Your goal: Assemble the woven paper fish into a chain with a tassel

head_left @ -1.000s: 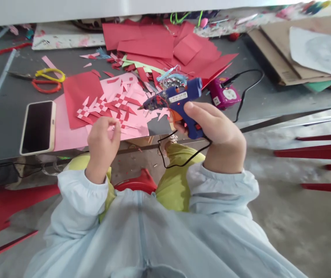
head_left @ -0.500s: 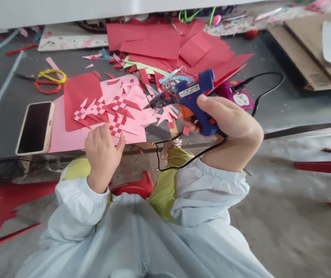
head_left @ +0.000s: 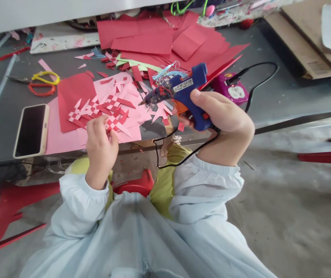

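Observation:
My right hand [head_left: 219, 112] grips a blue hot glue gun [head_left: 184, 90], its fingers round the handle by the orange trigger. The nozzle points left, above the loose paper pieces. My left hand [head_left: 101, 144] is at the table's front edge, thumb and forefinger closed on the near side of a red-and-pink woven paper fish [head_left: 112, 123]. More checkered woven paper fish [head_left: 91, 107] lie just beyond it. Beneath them are a pink paper sheet [head_left: 63, 141] and a red paper sheet [head_left: 72, 87].
A phone [head_left: 30, 131] and scissors [head_left: 43, 83] lie to the left, near a clear glue stick [head_left: 1, 88]. Red paper sheets [head_left: 142, 44] are piled at the back. A purple power socket [head_left: 235, 90] feeds a black cord [head_left: 272, 63]. Cardboard [head_left: 304, 50] lies at the far right.
My left thumb and forefinger have closed on the woven paper fish at the front. The glue gun stays raised in my right hand; the view has shifted slightly.

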`<state>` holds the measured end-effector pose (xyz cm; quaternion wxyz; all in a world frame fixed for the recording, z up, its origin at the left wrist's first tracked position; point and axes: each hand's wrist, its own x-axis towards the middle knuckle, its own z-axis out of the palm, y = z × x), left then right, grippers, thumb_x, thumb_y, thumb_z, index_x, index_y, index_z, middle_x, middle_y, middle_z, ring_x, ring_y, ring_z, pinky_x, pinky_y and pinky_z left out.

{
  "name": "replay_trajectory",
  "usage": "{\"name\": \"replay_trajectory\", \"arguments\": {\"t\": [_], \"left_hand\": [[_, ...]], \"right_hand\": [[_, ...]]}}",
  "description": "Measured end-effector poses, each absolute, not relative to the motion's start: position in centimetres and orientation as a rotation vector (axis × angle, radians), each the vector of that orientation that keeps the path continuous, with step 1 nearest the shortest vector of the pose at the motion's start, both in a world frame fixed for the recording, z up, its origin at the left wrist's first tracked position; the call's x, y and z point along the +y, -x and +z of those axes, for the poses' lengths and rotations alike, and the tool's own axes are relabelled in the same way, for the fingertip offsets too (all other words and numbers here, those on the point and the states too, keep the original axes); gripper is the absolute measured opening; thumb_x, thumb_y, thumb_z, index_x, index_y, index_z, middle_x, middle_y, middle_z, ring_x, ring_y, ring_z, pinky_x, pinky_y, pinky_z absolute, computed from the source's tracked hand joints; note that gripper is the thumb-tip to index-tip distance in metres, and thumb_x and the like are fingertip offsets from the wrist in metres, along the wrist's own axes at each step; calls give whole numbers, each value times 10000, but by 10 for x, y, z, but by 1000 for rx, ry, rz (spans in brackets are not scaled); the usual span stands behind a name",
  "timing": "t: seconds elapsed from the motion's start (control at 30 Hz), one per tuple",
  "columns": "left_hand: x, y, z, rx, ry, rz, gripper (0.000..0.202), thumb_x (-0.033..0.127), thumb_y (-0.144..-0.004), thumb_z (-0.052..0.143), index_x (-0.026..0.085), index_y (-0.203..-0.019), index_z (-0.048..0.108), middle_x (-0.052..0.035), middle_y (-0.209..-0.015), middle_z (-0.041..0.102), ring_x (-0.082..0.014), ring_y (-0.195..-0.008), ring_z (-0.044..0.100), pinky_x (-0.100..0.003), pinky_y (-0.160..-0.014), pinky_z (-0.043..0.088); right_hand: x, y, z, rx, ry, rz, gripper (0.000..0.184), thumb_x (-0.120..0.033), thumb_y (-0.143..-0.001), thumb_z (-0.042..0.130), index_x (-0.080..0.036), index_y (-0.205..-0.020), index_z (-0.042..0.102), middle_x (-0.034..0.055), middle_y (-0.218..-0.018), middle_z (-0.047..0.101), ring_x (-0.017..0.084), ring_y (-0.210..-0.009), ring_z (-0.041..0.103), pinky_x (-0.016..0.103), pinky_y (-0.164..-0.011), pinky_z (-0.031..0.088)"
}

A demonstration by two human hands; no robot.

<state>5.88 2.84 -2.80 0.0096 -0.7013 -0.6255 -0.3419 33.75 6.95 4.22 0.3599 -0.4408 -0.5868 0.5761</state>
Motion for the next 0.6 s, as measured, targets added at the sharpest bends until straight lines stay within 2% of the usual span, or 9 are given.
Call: {"name": "replay_trajectory", "arguments": {"t": [0.13, 0.2, 0.3, 0.37, 0.5, 0.6], "left_hand": [[39, -44, -14, -2022, 2250, -1341, 403, 191, -871, 593, 240, -1259, 494, -94, -1222, 615, -180, -923, 672, -361, -829, 588], [49, -35, -5, -2067, 2296, -1439, 378, 186, -864, 594, 257, -1225, 509, -82, -1249, 629, -176, -977, 672, -350, -849, 589], [67, -23, 11, -2122, 2394, -1553, 325, 160, -823, 601, 254, -1132, 563, -54, -1165, 679, -180, -1036, 667, -334, -836, 592], [79, -17, 20, -2194, 2583, -1432, 343, 156, -789, 629, 254, -1115, 591, -54, -1104, 701, -188, -1023, 678, -318, -775, 589], [100, -11, 26, -2193, 3115, -930, 427, 168, -727, 645, 224, -1148, 605, -82, -1081, 727, -181, -848, 701, -330, -699, 591], [108, -10, 19, -2137, 3177, -799, 525, 135, -708, 628, 227, -1225, 596, -93, -1097, 734, -169, -787, 690, -324, -685, 583]], "right_hand": [[72, -342, 37, -1477, 1157, 1504, 569, -713, -852, 609, -177, -661, 595, 10, -538, 587, 66, -398, 458, 201, -343, 300], [73, -344, 36, -1476, 1155, 1493, 581, -715, -853, 604, -172, -647, 595, 17, -541, 590, 67, -405, 461, 200, -346, 305], [72, -345, 36, -1474, 1151, 1486, 597, -724, -845, 597, -168, -626, 589, 18, -542, 585, 66, -410, 456, 200, -347, 308], [71, -346, 36, -1459, 1153, 1504, 590, -726, -834, 599, -170, -637, 591, 12, -543, 581, 63, -394, 442, 204, -335, 285], [71, -347, 36, -1485, 1110, 1526, 596, -741, -824, 597, -175, -635, 597, 1, -550, 581, 56, -391, 435, 201, -337, 279], [72, -347, 34, -1497, 1111, 1517, 606, -736, -835, 591, -174, -607, 588, 7, -544, 582, 58, -409, 444, 199, -347, 282]]}}
